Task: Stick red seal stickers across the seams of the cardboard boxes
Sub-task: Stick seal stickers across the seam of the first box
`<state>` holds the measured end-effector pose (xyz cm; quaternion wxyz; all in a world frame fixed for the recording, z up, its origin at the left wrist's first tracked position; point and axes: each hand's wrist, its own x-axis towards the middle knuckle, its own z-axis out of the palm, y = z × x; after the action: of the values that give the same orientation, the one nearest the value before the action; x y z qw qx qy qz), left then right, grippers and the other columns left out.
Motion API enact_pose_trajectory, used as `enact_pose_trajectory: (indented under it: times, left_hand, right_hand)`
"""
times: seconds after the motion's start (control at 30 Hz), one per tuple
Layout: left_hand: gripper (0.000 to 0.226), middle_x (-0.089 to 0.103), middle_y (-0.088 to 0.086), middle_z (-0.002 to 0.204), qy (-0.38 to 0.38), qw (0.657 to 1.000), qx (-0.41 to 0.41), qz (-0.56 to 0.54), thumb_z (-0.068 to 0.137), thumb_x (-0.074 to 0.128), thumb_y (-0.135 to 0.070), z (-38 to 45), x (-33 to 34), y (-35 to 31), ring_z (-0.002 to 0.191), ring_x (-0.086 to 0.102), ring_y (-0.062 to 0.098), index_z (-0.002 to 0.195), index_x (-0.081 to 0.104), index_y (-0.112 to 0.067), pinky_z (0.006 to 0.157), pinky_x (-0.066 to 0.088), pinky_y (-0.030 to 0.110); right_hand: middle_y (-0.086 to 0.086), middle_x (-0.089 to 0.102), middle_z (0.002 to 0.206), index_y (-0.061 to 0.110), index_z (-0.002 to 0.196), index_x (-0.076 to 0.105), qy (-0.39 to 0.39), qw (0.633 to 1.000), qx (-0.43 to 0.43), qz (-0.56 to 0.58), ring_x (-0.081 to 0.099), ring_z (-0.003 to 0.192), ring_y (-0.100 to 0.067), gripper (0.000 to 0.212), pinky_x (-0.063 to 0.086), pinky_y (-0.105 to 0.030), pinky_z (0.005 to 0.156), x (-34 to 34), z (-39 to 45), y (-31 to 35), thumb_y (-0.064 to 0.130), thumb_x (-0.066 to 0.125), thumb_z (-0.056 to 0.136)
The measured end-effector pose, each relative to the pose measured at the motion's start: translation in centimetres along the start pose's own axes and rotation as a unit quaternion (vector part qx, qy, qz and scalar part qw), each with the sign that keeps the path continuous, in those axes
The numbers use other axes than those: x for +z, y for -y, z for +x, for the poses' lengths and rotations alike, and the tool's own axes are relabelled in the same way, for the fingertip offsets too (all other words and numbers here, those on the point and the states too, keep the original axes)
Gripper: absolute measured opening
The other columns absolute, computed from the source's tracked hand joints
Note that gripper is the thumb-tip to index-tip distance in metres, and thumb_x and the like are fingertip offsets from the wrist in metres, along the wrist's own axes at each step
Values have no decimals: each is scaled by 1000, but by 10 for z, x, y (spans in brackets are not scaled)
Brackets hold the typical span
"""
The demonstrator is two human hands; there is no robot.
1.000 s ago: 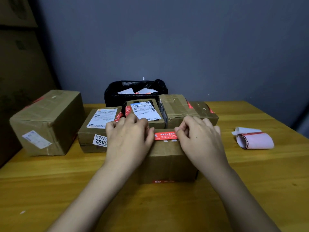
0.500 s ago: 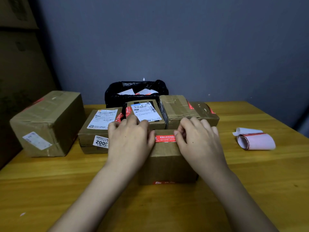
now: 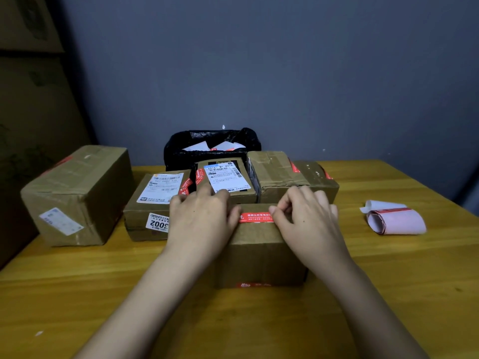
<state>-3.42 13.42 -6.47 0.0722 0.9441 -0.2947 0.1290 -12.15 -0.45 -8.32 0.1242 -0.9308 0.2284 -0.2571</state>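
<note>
- Head view is showing both hands lying palm-down on the top of the nearest cardboard box (image 3: 261,255), one at each end of a red seal sticker (image 3: 256,217).
- Left hand (image 3: 202,216) is lying flat with fingers loosely together, its thumb tip pressing the sticker's left end against the cardboard; it is pinching nothing.
- Right hand (image 3: 305,218) is curling slightly, thumb and forefinger tips meeting on the sticker's right end, pressing or lightly nipping it; which of the two I cannot tell.
- Sticker is running left to right along the far top edge of this box, and the seam under it is hidden by the hands.
- Second red strip (image 3: 252,285) is showing at the bottom of the box's near face.
- Sealed boxes with shipping labels (image 3: 225,177) are standing just beyond, a larger box (image 3: 77,195) is sitting far left, and a black bin bag (image 3: 212,146) is at the far edge of the table (image 3: 388,294).
- Sticker roll (image 3: 396,221) is lying well apart on the right.
- Risk, as I judge it: uneven pressing could be trapping a crease or leaving an end lifting, and a sideways push could be skewing the strip off the seam.
</note>
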Motion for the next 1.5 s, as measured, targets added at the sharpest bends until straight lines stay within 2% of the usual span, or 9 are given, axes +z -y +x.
enact_pose_trajectory:
  times: [0.4,0.7,0.8,0.9,1.07,1.13,1.2,1.3,1.5]
  left_hand:
    - [36,46,6,121,11,998,-1,-57,97,38,-48,2,3,1,100,58,28,111,54,-19,79,51,38]
    - [19,53,-1,111,-17,983,-17,-182,96,42,-43,-5,1,10,98,56,25,99,46,-25,78,47,37]
    - [34,48,-4,130,-62,982,20,-175,95,39,-40,-17,-3,12,120,46,17,127,42,-27,97,39,34]
    - [76,28,-11,151,-39,980,144,-130,79,24,-55,-35,-5,2,141,19,6,149,20,-25,116,4,24]
    - [86,16,12,158,-3,979,201,17,82,40,-51,-33,10,-14,147,14,22,152,14,-7,120,7,38]
    - [87,17,11,158,11,981,192,14,81,49,-46,-32,13,-19,146,18,22,151,14,-8,120,12,38]
    - [87,51,13,139,37,986,160,-10,60,64,-44,-34,17,-20,128,51,24,137,49,-6,107,37,41]
    - [89,56,11,135,7,991,130,-16,54,74,-44,-34,24,-17,124,55,24,132,54,-7,104,41,38]
    - [87,35,11,152,10,995,96,-18,76,55,-53,-36,20,-11,143,29,21,146,32,-7,115,23,32]
  right_hand:
    - [13,48,101,29,91,46,-3,1000,4,25,39,104,-12,15,29,-31,85,2,1,1,42,47,96]
    - [15,56,88,28,100,56,1,964,61,257,46,105,-15,6,38,-35,91,-3,3,-8,25,53,95]
    - [15,56,115,28,120,56,-50,990,-21,129,43,115,-8,27,31,-30,96,-9,-12,-8,28,40,99]
    - [10,49,139,21,139,46,-17,991,-131,-10,36,133,-7,58,18,-27,110,-9,-28,-2,40,30,87]
    - [5,19,160,20,153,17,116,975,-165,-98,10,148,-10,88,0,-30,118,-4,-28,3,50,12,71]
    - [2,33,154,17,149,30,115,976,-150,-107,27,144,-13,86,16,-35,117,-3,-28,5,50,17,71]
    - [-2,55,139,13,136,53,100,981,-129,-107,50,130,-18,77,40,-41,106,0,-31,8,47,31,71]
    - [-2,58,136,13,132,57,89,985,-103,-106,55,125,-17,78,44,-42,100,4,-34,7,50,37,67]
    - [5,5,162,20,154,7,103,987,-88,-83,1,148,-10,87,10,-28,117,-1,-33,9,62,37,84]
